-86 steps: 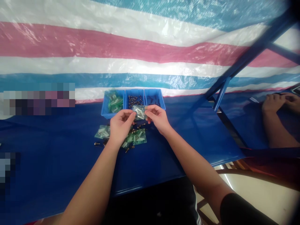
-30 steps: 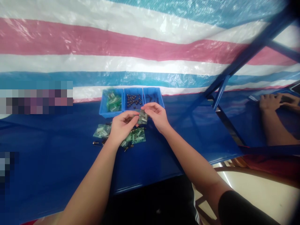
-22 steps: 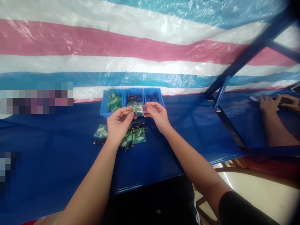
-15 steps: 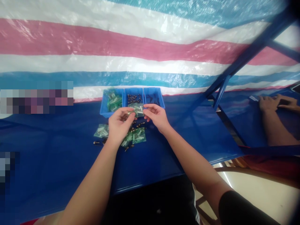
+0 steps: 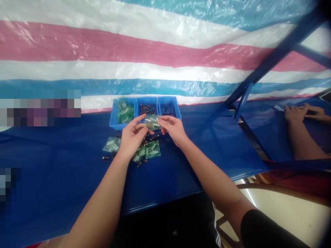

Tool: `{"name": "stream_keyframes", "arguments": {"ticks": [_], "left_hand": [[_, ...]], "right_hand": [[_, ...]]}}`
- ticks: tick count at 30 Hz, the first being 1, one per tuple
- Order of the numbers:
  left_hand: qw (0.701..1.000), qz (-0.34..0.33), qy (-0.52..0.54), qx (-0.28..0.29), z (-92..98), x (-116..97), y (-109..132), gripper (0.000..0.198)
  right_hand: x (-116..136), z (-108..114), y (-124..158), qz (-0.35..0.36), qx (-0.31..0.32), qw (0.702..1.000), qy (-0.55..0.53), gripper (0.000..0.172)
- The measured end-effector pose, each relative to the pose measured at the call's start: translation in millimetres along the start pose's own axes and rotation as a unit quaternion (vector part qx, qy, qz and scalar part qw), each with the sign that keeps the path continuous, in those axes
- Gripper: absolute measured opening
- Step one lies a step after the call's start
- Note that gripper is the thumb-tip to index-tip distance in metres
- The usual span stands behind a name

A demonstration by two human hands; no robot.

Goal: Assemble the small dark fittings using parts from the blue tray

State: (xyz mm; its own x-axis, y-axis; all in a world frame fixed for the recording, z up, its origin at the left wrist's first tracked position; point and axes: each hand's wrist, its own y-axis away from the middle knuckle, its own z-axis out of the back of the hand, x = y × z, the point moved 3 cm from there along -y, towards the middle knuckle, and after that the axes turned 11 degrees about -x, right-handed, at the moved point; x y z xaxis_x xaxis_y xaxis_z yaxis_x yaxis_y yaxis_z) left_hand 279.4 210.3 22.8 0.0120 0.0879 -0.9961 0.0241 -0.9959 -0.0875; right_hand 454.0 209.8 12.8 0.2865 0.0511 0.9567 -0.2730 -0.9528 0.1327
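In front of the bins, a small clear plastic bag [image 5: 151, 121] with pale, rod-like pieces inside is held up off the table. My right hand [image 5: 173, 129] pinches its right edge between thumb and fingers. At the opposite edge, my left hand [image 5: 132, 137] has its thumb and curled fingers round the bag, index finger near the top corner. Below on the table lie similar greenish bags, one to the left [image 5: 112, 144] and one to the right [image 5: 153, 149]. Loose dark and brass-coloured screw-like parts [image 5: 106, 158] are scattered around them, partly hidden by my left hand.
Three blue bins stand in a row behind my hands: the left bin [image 5: 111, 121] holds green bags, the middle bin [image 5: 138, 113] screw-like parts, the right bin [image 5: 177, 103] dark pieces. A blue metal frame [image 5: 258, 77] rises at right. Another person's hands [image 5: 297, 113] rest beyond it.
My left hand's fingers have shifted on the bag, with the index finger lifted and more of the bag showing. The right hand stays almost where it was, still pinching.
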Motion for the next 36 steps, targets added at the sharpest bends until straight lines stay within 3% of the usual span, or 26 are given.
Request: {"name": "stream_keyframes", "arguments": {"ticks": [6,13,18,22,25,30,36], "left_hand": [[1.0,0.002,-0.012,-0.009,-1.3,0.2,1.2,0.063],[0.997,-0.008,-0.041,-0.07,3.0,1.0,-0.8,0.051],[0.996,-0.012,-0.044,-0.082,2.6,0.8,-0.3,0.05],[0.983,-0.083,-0.113,-0.12,5.0,-1.3,1.8,0.026],[0.972,-0.117,-0.147,-0.144,6.7,-3.1,3.4,0.021],[0.986,-0.109,-0.077,-0.096,5.1,-5.0,3.2,0.02],[0.981,-0.124,-0.112,-0.099,7.1,-5.5,2.0,0.018]], "right_hand": [[-0.1,-0.7,0.4,0.012,0.001,1.0,0.003,0.039],[-0.5,1.9,-0.1,0.042,0.002,0.998,0.041,0.037],[2.9,4.3,1.5,0.06,0.002,0.996,0.065,0.038],[3.9,2.0,2.7,0.043,0.022,0.997,0.051,0.041],[4.1,0.0,3.2,0.034,0.031,0.999,0.025,0.041],[2.4,0.1,2.3,0.029,0.04,0.999,-0.004,0.04],[0.9,0.4,0.9,0.024,0.048,0.999,0.005,0.035]]}}
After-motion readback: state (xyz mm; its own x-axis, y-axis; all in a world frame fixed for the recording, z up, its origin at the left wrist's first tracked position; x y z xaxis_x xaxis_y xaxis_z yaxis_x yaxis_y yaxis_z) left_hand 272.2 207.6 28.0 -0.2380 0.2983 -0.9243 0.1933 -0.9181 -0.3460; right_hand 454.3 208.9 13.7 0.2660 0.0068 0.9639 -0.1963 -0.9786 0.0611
